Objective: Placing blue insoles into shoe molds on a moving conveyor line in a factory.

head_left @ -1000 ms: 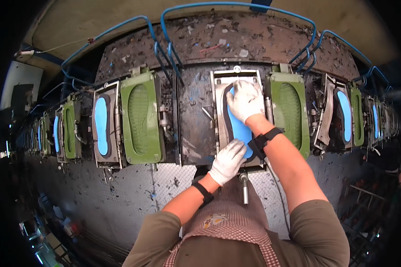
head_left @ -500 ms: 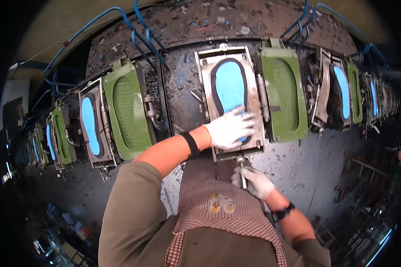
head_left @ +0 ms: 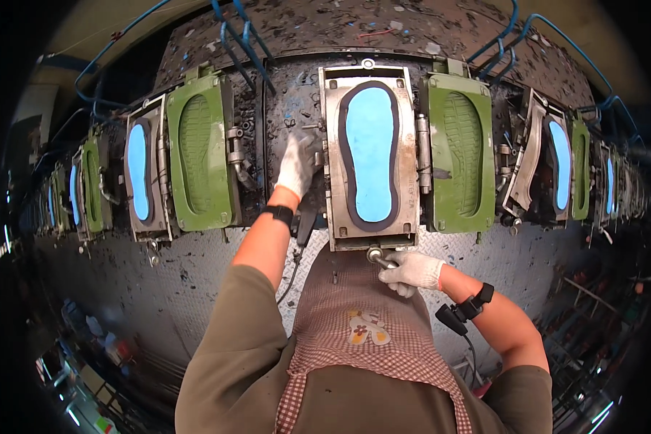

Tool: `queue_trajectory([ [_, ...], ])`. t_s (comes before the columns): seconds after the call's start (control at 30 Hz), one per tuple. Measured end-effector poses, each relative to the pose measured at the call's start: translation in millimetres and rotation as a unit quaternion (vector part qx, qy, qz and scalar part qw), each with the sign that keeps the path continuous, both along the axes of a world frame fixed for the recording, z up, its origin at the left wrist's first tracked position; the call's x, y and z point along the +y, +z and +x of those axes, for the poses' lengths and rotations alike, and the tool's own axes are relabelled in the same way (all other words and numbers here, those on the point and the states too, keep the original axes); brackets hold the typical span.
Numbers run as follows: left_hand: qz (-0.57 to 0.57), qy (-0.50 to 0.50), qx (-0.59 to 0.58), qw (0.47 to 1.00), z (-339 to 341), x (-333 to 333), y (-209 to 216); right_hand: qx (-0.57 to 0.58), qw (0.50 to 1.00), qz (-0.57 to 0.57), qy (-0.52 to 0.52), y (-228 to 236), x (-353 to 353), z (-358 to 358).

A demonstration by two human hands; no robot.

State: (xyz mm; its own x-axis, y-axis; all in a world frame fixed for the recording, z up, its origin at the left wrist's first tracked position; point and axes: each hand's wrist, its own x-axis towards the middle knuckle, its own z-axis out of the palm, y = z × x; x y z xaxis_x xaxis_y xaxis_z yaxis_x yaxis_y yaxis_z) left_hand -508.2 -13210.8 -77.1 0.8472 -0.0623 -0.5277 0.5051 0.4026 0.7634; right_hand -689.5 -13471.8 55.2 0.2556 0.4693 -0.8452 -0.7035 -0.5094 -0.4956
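In front of me lies an open metal mould (head_left: 408,163) with a blue insole (head_left: 372,155) inside a dark sole rim (head_left: 351,189). Beside it on the right, the green mould half (head_left: 461,145) shows a treaded sole-shaped hollow. My right hand (head_left: 415,272), in a white glove, is closed round a short metal handle (head_left: 385,260) at the mould's near end. At the mould's left side is my gloved left hand (head_left: 295,166), next to a small metal fitting (head_left: 319,158). Its fingers are smeared and partly hidden, so their grip is unclear.
More moulds stand in a row on both sides, including a green half (head_left: 200,152) and a blue insole (head_left: 139,173) to the left. Blue bent pipes (head_left: 242,43) rise behind. Dark scraps litter the far surface (head_left: 318,32). A cable (head_left: 291,278) hangs by my left wrist.
My left hand has lifted off the blue insole and moved left to the mould's side. My right hand keeps hold of the handle, which has swung from pointing toward me to pointing right.
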Motion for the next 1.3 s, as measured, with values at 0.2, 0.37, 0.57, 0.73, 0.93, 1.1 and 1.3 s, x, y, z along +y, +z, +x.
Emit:
queue_trajectory([
  [0.2,0.399,-0.082,-0.005,0.913,-89,40,47,0.085,0.942,0.03,0.323,2,9,58],
  [0.37,0.527,-0.222,-0.439,0.694,-123,-55,136,-0.028,0.964,0.037,0.262,-1,-5,26],
  [0.57,0.619,-0.193,-0.417,0.637,-146,-85,117,-0.069,0.995,0.03,-0.059,24,-68,-21],
  [0.73,0.666,-0.127,-0.368,0.637,-163,-88,102,-0.233,0.937,-0.035,-0.259,24,-176,-41],
  [0.93,0.687,-0.182,-0.315,0.629,-170,-118,117,-0.581,0.62,-0.513,-0.122,-26,-348,53],
  [1.1,0.597,-0.209,-0.468,0.617,-166,-258,181,-0.575,0.632,-0.519,0.009,-75,-444,140],
  [1.3,0.532,-0.221,-0.352,0.738,-179,-434,95,-0.544,0.719,-0.432,-0.006,-40,-438,146],
])
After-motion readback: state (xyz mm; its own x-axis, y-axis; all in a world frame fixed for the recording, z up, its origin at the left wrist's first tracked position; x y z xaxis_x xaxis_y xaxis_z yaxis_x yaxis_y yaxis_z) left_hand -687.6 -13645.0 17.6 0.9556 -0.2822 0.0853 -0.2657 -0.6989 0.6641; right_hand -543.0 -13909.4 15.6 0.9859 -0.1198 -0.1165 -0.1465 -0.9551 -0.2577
